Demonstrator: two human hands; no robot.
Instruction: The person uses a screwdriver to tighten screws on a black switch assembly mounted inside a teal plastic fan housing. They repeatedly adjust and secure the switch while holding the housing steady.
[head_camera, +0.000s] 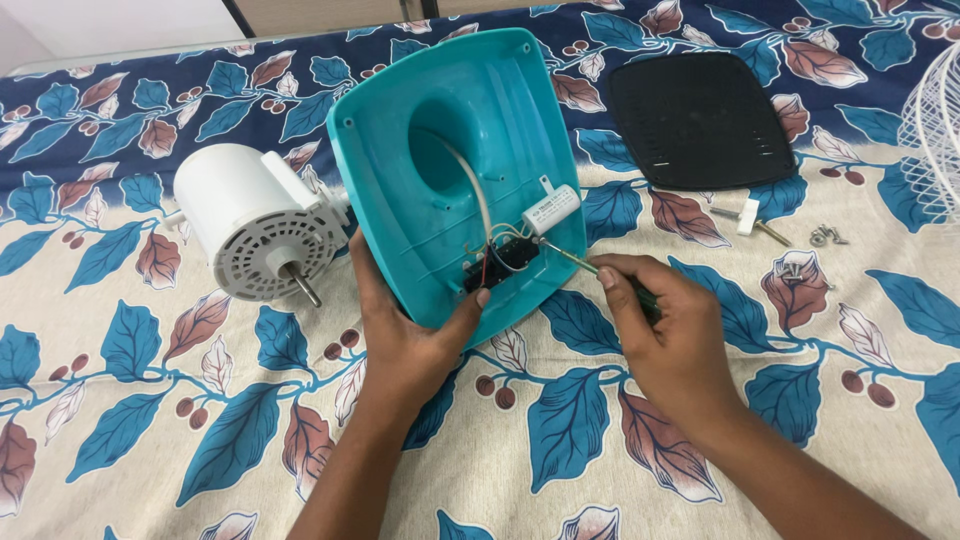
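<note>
Nearest the camera, the left hand (405, 335) grips the lower edge of the teal fan base (455, 175), fingers curled behind it and the thumb pressed onto its inner face just beside the black switch block (503, 262), holding the shell tilted up off the leaf-patterned cloth (560, 440). The right hand (665, 330) is closed around the dark handle of a screwdriver (590, 268), index finger laid along the shaft, the tip reaching in at the switch block near the thin wires (490, 240) and the small white capacitor (551, 208). The likeliest slip, as I judge it, is the tip skating off a screw head and nicking a wire or the thumb set so close by; the propped shell could also rock, since only one hand steadies it. Left of the base lies the white motor (250, 220) on its side, shaft pointing forward, its cable running into the shell, so a tug might strain that lead. Farther off to the right sit loose screws (828, 236) and a white-headed pin (752, 218), easy to lose in the busy print, then a black cover plate (700, 118) and the edge of a white wire grille (935, 125).
</note>
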